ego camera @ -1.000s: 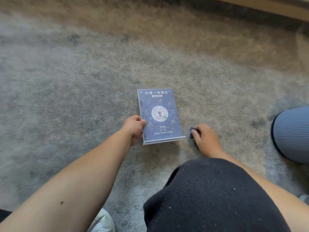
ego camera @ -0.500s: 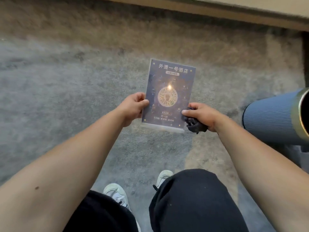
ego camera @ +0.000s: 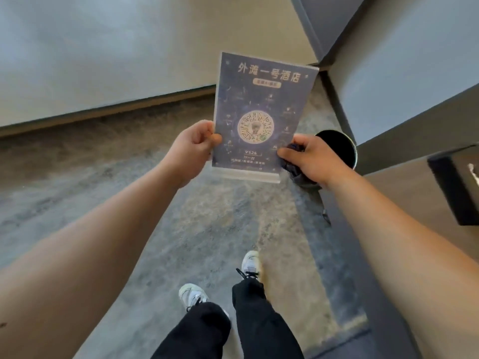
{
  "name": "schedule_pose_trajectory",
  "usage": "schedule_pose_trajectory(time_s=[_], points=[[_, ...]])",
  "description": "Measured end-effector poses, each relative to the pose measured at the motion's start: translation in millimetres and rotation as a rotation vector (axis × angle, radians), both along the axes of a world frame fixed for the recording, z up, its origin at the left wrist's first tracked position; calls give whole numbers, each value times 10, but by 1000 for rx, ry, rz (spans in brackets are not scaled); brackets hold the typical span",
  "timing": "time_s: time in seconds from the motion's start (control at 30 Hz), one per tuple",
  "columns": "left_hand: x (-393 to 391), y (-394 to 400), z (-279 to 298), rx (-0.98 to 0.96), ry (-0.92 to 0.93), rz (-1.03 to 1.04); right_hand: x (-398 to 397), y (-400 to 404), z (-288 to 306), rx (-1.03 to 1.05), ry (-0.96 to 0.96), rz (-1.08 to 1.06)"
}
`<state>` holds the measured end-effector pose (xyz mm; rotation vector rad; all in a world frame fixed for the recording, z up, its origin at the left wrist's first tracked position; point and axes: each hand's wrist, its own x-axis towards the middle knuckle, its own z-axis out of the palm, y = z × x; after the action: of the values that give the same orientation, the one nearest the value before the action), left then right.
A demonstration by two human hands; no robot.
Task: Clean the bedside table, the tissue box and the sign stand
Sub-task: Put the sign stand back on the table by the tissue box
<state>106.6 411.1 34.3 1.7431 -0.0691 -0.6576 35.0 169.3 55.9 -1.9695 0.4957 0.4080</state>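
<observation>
Bare fingers of the left hand (ego camera: pixel 191 149) curl round the left edge of the sign stand (ego camera: pixel 261 117), thumb pressed on its front face and the other fingers folded behind it. The right hand (ego camera: pixel 309 161) grips the stand's lower right edge, thumb on the front, with a dark cloth (ego camera: pixel 295 172) bunched under the palm and between the fingers and the stand; part of the cloth hangs below the hand.

The stand is held up in the air between both hands, upright and tilted slightly to the right, its dark blue printed face toward the camera. It shows gold lettering along the top, a round code in the middle, and a clear base strip at the bottom.

Both forearms reach in from the lower corners. Below them are black trousers (ego camera: pixel 233 330) and two pale trainers (ego camera: pixel 193 294) on grey mottled carpet (ego camera: pixel 103 182). Just behind the right hand stands a round dark bin (ego camera: pixel 342 143). At the right edge, a black tissue box (ego camera: pixel 456 185) sits on a beige tabletop (ego camera: pixel 404 200). Pale wall panels fill the top of the view.
</observation>
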Motion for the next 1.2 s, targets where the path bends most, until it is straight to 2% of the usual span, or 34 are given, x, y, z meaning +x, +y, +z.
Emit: schedule_pose_trajectory(time_s=[0.17, 0.27, 0.4, 0.5, 0.63, 0.83, 1.0, 1.13, 1.2], points=[[-65, -718, 701, 82, -189, -177, -408, -565, 603, -104, -94, -180], [-132, -1227, 944, 162, -331, -296, -695, -935, 781, -122, -133, -304], [-360, -2051, 1091, 162, -405, -446, -1232, -1499, 879, -90, -110, -510], [-582, -2709, 1048, 204, -440, -573, -1697, -1947, 826, -142, -77, -620], [-997, -3581, 936, 204, -432, -735, -2383, -2472, 674, -95, -83, -797], [-1719, -4712, 690, 221, -454, -951, -3315, -3099, 464, -187, -57, -1050], [-2297, -5521, 454, 121, -458, -1111, -3977, -3544, 281, -298, 0, -1117], [-2722, -6113, 247, 132, -440, -1153, -4428, -3908, -4, -334, 9, -1195], [-2852, -6356, 116, 152, -501, -1206, -4587, -4087, -173, -350, -7, -1241]])
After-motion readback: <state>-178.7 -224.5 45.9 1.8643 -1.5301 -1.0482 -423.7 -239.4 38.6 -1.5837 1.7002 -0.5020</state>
